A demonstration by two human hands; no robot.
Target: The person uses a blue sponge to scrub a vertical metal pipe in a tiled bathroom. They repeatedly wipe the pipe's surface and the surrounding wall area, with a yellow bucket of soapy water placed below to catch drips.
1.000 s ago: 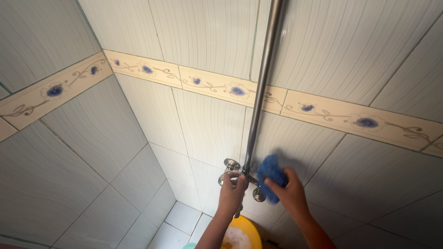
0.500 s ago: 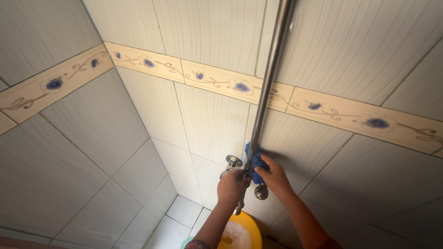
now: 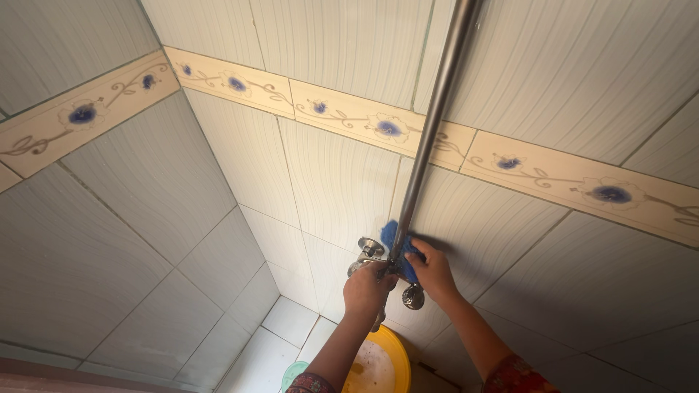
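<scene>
Closest to me, at the bottom edge, a red patterned sleeve (image 3: 513,375) shows on the right arm; one second ago it was out of the picture. Between the two forearms stands a yellow bucket (image 3: 393,356) with foamy water inside, and beside it a small green thing that I cannot identify.

Higher up, the left hand (image 3: 368,290) is clenched around the metal tap body (image 3: 364,263) where the pipe begins, as it was before. The right hand (image 3: 435,271) grasps a blue cloth (image 3: 393,236) and presses it around the low end of the steel pipe (image 3: 429,131). One second ago this cloth was right of the pipe, near the round knob (image 3: 413,296), and most of it was visible. Now it has moved up and to the left, it wraps the pipe just above the tap, and the fingers cover a big part of it. The knob is now free under the right hand.

Farther, the pipe goes up along the pale tiled wall (image 3: 328,182) and crosses the cream border with blue flowers (image 3: 364,120). This border lies a little lower in the view than before.
</scene>
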